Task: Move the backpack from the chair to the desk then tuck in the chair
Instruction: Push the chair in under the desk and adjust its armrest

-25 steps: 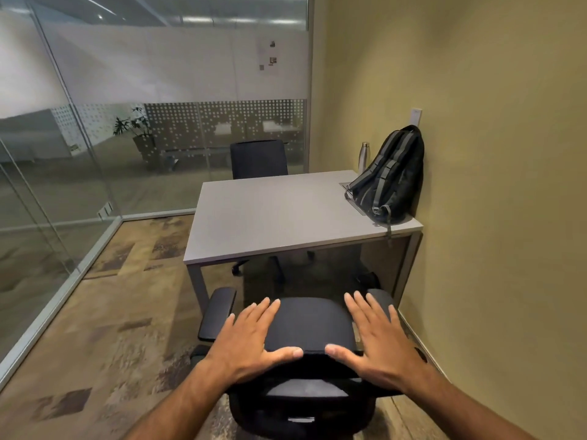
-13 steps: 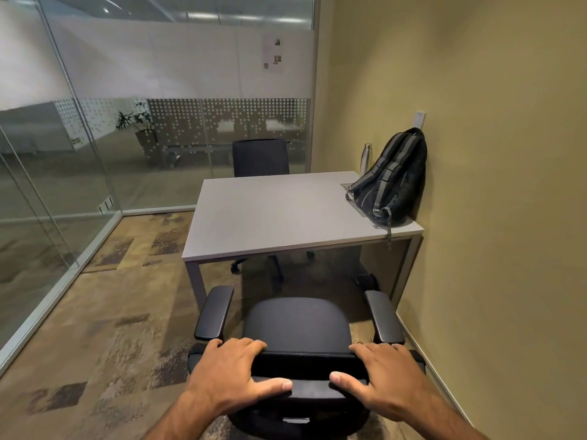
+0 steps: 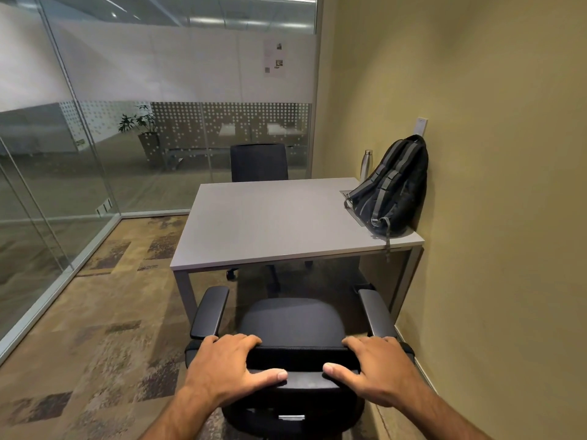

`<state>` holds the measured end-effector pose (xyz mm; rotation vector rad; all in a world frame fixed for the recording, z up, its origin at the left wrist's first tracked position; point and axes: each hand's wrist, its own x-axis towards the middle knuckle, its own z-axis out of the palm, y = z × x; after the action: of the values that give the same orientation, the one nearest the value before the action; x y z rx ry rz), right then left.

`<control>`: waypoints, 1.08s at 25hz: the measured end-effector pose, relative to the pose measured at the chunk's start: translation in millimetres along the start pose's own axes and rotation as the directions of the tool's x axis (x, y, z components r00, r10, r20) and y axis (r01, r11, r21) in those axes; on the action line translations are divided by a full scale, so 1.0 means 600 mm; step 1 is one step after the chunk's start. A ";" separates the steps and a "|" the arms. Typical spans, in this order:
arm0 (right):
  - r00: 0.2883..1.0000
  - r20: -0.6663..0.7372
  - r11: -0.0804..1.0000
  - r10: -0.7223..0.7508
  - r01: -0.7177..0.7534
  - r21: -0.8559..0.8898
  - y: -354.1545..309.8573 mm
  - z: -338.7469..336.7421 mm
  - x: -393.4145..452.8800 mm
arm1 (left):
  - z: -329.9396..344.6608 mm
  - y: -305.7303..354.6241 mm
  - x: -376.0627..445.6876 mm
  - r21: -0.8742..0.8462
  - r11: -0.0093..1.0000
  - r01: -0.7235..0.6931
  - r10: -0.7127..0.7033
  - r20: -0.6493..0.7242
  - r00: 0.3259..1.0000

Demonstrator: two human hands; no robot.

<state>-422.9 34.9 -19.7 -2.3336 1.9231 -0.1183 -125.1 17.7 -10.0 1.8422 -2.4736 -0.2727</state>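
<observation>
A black backpack with grey straps (image 3: 392, 188) stands on the grey desk (image 3: 270, 223) at its right side, leaning against the yellow wall. The black office chair (image 3: 292, 319) stands in front of the desk's near edge, its seat empty and outside the desk. My left hand (image 3: 227, 365) grips the left part of the chair's backrest top, fingers curled over it. My right hand (image 3: 376, 366) grips the right part of the same backrest in the same way.
A steel bottle (image 3: 366, 165) stands at the desk's far right corner. A second black chair (image 3: 259, 161) sits behind the desk. Glass walls (image 3: 79, 138) bound the left and back; the yellow wall (image 3: 508, 217) is close on the right. Patterned carpet lies to the left.
My hands went from lying flat with fingers spread on the backrest to curling around its top edge. The chair now appears slightly farther from me, toward the desk.
</observation>
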 end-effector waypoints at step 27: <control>0.983 -0.078 0.986 -0.164 0.165 0.001 0.151 -0.040 0.315 | -0.010 0.013 0.293 -0.032 0.992 0.120 -0.121 -0.030 0.992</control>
<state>-478.0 -168.4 -11.1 -2.5157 1.7557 -0.2341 -182.5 -148.4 -14.6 1.9708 -2.3288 -0.2808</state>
